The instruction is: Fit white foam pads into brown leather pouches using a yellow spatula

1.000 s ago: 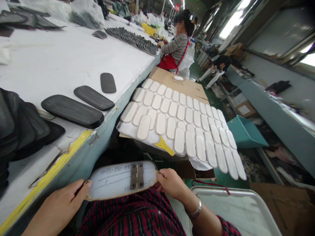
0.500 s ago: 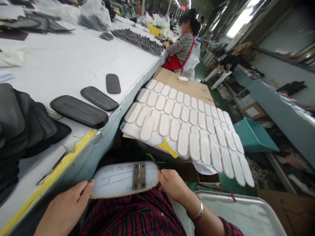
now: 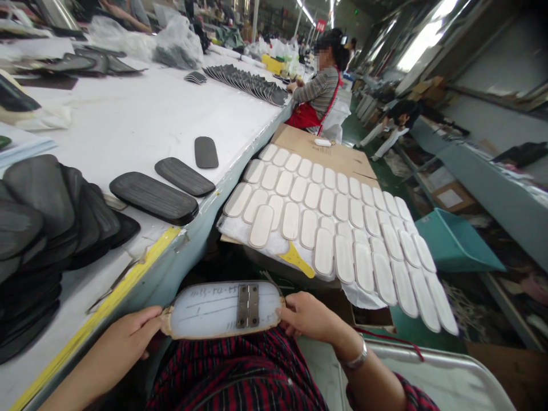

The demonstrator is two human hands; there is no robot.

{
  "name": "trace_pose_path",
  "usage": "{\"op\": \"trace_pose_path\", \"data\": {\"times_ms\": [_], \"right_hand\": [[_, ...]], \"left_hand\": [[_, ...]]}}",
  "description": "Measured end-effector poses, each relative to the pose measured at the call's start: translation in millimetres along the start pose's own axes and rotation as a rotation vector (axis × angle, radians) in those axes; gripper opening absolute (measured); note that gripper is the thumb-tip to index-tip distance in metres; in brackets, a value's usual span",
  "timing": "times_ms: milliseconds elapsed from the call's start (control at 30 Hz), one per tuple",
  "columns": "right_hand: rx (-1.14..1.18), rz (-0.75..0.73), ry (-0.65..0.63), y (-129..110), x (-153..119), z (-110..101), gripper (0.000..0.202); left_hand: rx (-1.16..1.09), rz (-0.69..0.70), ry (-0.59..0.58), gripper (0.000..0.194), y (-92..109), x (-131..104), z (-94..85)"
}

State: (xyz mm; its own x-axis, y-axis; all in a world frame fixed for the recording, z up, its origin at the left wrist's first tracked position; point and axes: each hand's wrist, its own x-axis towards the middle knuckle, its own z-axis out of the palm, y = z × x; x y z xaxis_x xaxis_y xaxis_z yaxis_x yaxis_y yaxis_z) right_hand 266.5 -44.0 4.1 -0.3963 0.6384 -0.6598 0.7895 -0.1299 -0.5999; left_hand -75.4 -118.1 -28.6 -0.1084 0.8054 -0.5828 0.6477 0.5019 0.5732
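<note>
An oval translucent board (image 3: 205, 313) with a metal hinge (image 3: 248, 306) and handwriting lies over my lap, edged by a thin tan material. My left hand (image 3: 139, 331) pinches the edging at its left end, where the material bunches up. At the right end, my right hand (image 3: 308, 317) has its fingers closed on the edge. Beyond the board, rows of pale oval pieces (image 3: 324, 251) cover a cardboard-topped surface. A yellow tool (image 3: 297, 260) rests at that surface's near edge.
On the white table (image 3: 107, 125) are a stack of dark oval pieces (image 3: 154, 197) and a larger dark pile (image 3: 43, 205). A person (image 3: 321, 85) sits at the table's far edge. A teal bin (image 3: 462, 242) stands at the right.
The view has shifted slightly, so the surroundings sit further right. My left hand has moved a little outward from the board's left end, and bunched tan edging now shows there.
</note>
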Motion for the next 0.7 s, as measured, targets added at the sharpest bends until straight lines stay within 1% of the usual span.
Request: {"op": "trace_pose_path", "data": {"times_ms": [67, 100, 200, 300, 400, 533, 700], "right_hand": [[0.089, 0.031, -0.069, 0.1, 3.8, -1.2, 0.030], [0.106, 0.040, -0.077, 0.2, 5.5, -0.8, 0.031], [0.091, 0.054, -0.028, 2.6, 10.6, 3.5, 0.031], [0.106, 0.067, -0.016, 8.6, 14.8, 9.0, 0.031], [0.122, 0.054, -0.024, 13.1, 15.9, 11.3, 0.031], [0.114, 0.043, -0.019, 12.7, 14.9, 10.5, 0.031], [0.096, 0.028, -0.022, 10.7, 13.2, 8.8, 0.031]], "left_hand": [[-0.134, -0.028, -0.071, 0.029, 2.8, 0.0, -2.7], [-0.197, -0.029, -0.083, 0.028, 5.5, -1.3, -3.7], [-0.323, -0.037, -0.015, 0.024, 15.3, -5.8, -4.9], [-0.405, -0.077, 0.008, 0.018, 21.1, -7.7, -4.6], [-0.410, -0.098, 0.001, 0.013, 22.6, -8.4, -5.0], [-0.390, -0.099, -0.031, 0.013, 24.7, -9.5, -6.9], [-0.298, -0.065, -0.027, 0.016, 29.1, -8.6, -8.7]]}}
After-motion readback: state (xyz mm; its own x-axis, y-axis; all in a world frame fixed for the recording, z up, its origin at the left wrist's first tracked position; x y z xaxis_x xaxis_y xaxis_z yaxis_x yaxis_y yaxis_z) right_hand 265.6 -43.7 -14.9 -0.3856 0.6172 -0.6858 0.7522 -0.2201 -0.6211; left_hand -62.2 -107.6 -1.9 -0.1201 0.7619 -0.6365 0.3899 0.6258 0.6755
